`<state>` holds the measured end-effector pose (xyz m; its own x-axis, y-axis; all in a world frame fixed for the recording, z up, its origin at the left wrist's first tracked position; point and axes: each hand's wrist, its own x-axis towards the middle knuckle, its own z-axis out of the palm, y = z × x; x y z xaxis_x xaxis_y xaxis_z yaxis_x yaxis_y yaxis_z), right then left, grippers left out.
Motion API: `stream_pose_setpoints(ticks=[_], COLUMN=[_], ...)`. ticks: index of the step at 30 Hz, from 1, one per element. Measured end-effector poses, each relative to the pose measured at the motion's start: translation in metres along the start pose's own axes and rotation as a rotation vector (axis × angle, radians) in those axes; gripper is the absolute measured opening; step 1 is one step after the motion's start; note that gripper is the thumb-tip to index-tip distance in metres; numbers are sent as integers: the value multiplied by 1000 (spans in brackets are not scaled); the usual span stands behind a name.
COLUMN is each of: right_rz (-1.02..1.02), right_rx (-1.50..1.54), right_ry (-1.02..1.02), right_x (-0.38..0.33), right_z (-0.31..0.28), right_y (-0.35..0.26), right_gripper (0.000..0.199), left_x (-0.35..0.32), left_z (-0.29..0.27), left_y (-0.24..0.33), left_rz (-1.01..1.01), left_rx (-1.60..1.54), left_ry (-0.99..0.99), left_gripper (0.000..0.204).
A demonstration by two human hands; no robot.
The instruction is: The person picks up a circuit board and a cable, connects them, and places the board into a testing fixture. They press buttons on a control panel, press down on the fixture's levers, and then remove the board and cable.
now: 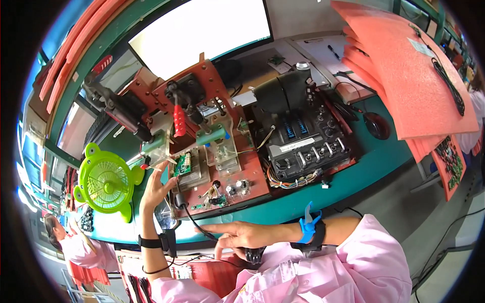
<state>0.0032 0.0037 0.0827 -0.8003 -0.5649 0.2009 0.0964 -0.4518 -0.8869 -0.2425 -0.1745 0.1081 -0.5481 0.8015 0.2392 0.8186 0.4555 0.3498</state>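
Circuit board (184, 163), red handle (179, 122) near, green fan (107, 185), monitor (204, 35) beyond

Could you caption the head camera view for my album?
Left hand beside a green circuit board, right hand lower, bright green fan at left.

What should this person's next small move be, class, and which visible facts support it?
Perhaps the bare left hand should gently check that the green rectangular circuit board sits flat on the clear plastic fixture: that hand is at the board's left side, while the bare right hand is apart from it, nearer the person's body.
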Motion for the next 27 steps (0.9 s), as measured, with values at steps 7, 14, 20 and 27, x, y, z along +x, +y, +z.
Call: stream_pose_setpoints(ticks=[7, 14, 20, 27], right_rz=[38, 163, 220, 327], right_rx=[-123, -116, -64, -419], right_ry=[85, 39, -150, 21], right_x=[-3, -52, -143, -270], right_z=[-6, -14, -28, 3], right_y=[55, 33, 31, -43], right_gripper=[48, 47, 57, 62], left_x=[4, -35, -63, 23], left_z=[-10, -77, -84, -7], left_y=[15, 65, 215, 281], left_rz=[-171, -17, 233, 447], left_rx=[-319, -221, 261, -28], left_ry=[-29, -186, 309, -78], left_gripper=[50, 30, 32, 32])
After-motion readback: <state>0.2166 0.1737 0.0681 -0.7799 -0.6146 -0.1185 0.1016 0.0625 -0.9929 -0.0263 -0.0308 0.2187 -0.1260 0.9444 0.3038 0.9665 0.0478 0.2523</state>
